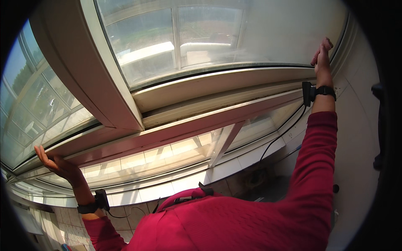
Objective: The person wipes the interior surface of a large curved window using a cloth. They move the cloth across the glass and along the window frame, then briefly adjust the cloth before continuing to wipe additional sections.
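My right hand (323,58) is at the upper right, shut on a pink cloth (323,48) by the right edge of the window pane (213,37). The cloth is at the glass; firm contact cannot be made out. At the lower left, my left hand (58,164) is by the pink window frame rail (113,146), its fingers apart and holding nothing. The upper pane looks hazy, with whitish streaks low down. Each wrist wears a black strap with a small device and a cable.
A thick window frame post (106,94) stands between the panes. Under the upper pane runs a sliding track (188,105) with dark dirt. Below the rail are lower panes and a white tiled ledge (157,189). A pale tiled wall (355,125) rises at the right.
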The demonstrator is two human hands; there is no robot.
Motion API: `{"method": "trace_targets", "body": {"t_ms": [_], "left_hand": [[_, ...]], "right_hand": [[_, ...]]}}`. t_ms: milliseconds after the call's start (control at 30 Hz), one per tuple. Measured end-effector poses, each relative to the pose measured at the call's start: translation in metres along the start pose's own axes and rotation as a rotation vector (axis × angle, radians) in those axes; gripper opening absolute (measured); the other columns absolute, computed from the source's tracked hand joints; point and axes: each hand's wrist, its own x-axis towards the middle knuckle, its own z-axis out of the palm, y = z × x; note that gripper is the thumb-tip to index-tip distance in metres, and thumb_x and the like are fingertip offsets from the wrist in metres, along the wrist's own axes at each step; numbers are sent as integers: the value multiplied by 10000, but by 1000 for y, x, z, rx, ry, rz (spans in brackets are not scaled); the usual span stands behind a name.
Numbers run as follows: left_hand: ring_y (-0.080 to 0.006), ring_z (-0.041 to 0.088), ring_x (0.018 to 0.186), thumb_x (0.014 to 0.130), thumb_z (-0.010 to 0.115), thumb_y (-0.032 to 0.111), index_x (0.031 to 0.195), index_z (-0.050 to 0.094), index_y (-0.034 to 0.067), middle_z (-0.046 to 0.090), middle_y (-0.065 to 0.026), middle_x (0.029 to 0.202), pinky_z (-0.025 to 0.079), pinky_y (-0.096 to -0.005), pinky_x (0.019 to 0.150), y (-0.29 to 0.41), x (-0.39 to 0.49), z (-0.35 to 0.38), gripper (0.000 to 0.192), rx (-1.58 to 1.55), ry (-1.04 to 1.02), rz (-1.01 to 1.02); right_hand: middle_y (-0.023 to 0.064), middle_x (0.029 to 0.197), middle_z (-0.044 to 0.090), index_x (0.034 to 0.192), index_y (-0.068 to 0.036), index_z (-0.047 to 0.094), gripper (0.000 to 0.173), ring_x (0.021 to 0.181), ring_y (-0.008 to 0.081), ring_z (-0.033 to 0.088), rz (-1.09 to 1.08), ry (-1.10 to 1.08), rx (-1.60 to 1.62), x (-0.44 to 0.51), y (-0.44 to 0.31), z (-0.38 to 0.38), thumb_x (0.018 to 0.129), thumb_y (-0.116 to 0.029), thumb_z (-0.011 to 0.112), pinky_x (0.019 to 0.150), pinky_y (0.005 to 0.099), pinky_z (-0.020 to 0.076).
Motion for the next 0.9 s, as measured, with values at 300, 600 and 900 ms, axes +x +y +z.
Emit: {"method": "trace_targets", "body": {"t_ms": [300,600,900], "left_hand": [[-382,273,1482,1058,402,340,1450,385,2,274,-247,1590,198,-501,1212,-9,-1,2,518,-11,20,-7],[-394,291,1473,1076,358,336,1432,422,-4,322,-236,1576,211,-509,1204,-2,-4,0,497,63,35,29],[-448,290,1459,1075,339,357,1439,414,2,335,-251,1568,198,-534,1192,8,-3,-3,514,128,0,55]], "right_hand": [[19,1181,468,1243,-102,496,272,967,138,490,-229,15,98,-62,-7,46,1007,-234,463,882,274,385],[46,1513,389,1497,-65,408,551,1078,155,397,-222,-191,-43,-188,-62,126,1048,-382,429,904,292,326],[212,1629,226,1504,-36,422,520,1510,398,184,-806,-558,-248,-290,-149,199,1060,-303,381,1220,498,132]]}}
